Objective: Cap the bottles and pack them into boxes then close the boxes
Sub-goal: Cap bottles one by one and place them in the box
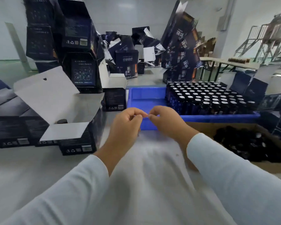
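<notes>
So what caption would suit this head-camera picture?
Both hands, left and right, meet fingertip to fingertip before a blue tray of bottles.

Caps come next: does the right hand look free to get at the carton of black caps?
Probably yes: the carton of caps lies open-topped beside the right hand, nothing between, though its fingers pinch something small.
</notes>
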